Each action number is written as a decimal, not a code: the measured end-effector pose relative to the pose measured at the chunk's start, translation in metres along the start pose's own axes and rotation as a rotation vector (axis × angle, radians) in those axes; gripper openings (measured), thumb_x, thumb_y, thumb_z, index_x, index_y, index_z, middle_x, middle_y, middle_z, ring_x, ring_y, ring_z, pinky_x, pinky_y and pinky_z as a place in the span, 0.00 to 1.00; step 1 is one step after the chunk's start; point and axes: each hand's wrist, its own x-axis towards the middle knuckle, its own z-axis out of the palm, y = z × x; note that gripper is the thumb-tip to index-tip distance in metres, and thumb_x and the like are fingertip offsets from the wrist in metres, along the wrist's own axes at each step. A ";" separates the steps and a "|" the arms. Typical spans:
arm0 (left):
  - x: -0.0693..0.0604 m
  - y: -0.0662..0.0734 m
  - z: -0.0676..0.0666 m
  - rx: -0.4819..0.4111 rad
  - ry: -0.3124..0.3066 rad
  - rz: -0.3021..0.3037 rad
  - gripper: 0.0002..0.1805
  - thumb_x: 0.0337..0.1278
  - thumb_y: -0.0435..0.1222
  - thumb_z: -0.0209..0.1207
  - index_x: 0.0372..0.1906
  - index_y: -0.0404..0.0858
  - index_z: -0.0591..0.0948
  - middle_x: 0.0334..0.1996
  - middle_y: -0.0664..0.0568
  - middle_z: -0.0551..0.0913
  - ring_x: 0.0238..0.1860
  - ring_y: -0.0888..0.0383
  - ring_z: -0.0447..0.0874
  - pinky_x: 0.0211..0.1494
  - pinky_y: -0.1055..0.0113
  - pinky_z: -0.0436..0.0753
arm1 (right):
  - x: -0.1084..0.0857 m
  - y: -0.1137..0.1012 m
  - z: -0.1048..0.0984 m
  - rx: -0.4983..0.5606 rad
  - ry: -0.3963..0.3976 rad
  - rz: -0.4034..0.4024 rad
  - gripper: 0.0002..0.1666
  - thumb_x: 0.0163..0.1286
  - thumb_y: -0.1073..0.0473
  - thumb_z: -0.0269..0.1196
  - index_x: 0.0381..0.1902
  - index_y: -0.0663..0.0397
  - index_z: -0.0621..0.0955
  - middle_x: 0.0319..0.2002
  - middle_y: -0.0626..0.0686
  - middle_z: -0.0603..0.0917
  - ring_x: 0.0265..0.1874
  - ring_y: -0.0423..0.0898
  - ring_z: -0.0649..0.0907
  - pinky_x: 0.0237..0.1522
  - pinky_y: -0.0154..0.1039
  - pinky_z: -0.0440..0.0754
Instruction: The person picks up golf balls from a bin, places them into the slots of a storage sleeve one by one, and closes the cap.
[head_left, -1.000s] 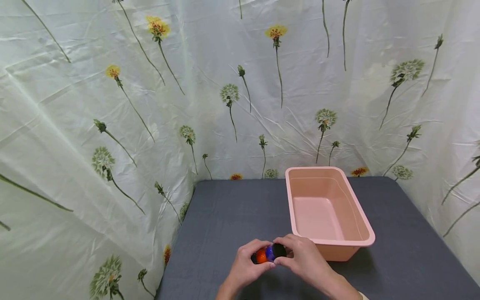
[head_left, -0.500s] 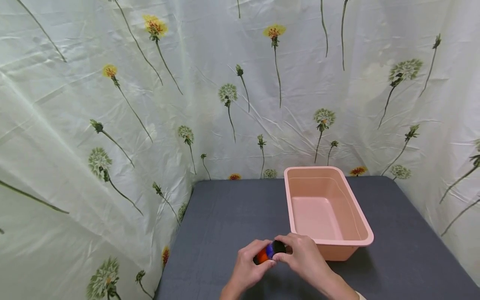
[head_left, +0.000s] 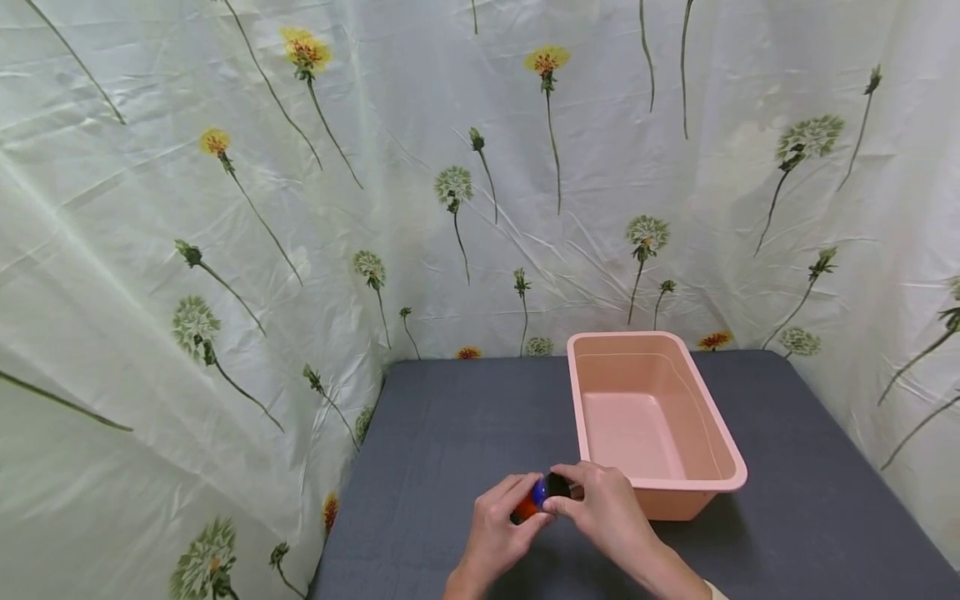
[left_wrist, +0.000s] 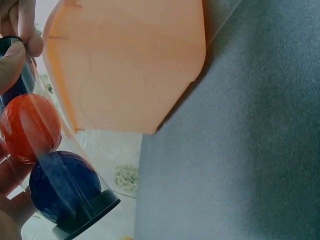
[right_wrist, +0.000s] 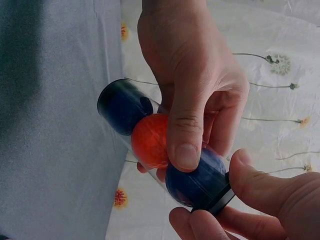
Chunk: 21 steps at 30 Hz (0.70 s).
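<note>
A clear tube (right_wrist: pixel 159 106) with a black cap at each end holds three balls: an orange ball (right_wrist: pixel 149 140) between two dark blue balls (right_wrist: pixel 196 175). My left hand (head_left: pixel 495 529) grips the tube around its body, thumb over it, as the right wrist view shows. At one end my right hand (head_left: pixel 609 512) pinches the black cap (right_wrist: pixel 215 200) between thumb and fingers. The cap sits on the tube's end. Both hands hold the tube above the table, near the front left corner of a pink basin. The tube is tilted.
The pink basin (head_left: pixel 583 408) stands at the right on a dark grey table (head_left: pixel 465 425), with nothing visible inside it. A white curtain (head_left: pixel 420 167) printed with dandelions hangs behind and along both sides of the table.
Both hands have risen slightly with the tube, and the tube has tilted a little more. The right hand keeps its pinch on the cap. The head view has shifted a little.
</note>
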 end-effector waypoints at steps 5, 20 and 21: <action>0.002 -0.002 0.006 -0.095 0.045 -0.063 0.26 0.50 0.41 0.76 0.56 0.47 0.82 0.46 0.58 0.84 0.42 0.62 0.85 0.46 0.69 0.85 | 0.003 0.002 -0.006 0.024 -0.008 -0.023 0.27 0.48 0.49 0.81 0.46 0.52 0.89 0.32 0.41 0.83 0.26 0.36 0.79 0.30 0.28 0.80; 0.030 -0.015 0.001 -0.224 0.068 -0.343 0.26 0.53 0.39 0.75 0.57 0.47 0.79 0.47 0.56 0.84 0.47 0.58 0.85 0.53 0.52 0.83 | 0.012 0.019 -0.039 0.014 0.031 -0.153 0.24 0.59 0.49 0.76 0.54 0.41 0.86 0.42 0.36 0.84 0.38 0.39 0.85 0.40 0.38 0.85; 0.031 -0.017 0.001 -0.221 0.063 -0.369 0.26 0.54 0.40 0.74 0.57 0.48 0.79 0.47 0.57 0.84 0.47 0.58 0.85 0.54 0.51 0.83 | 0.013 0.022 -0.041 -0.001 0.048 -0.165 0.23 0.59 0.49 0.76 0.53 0.40 0.86 0.42 0.37 0.84 0.40 0.39 0.85 0.41 0.39 0.85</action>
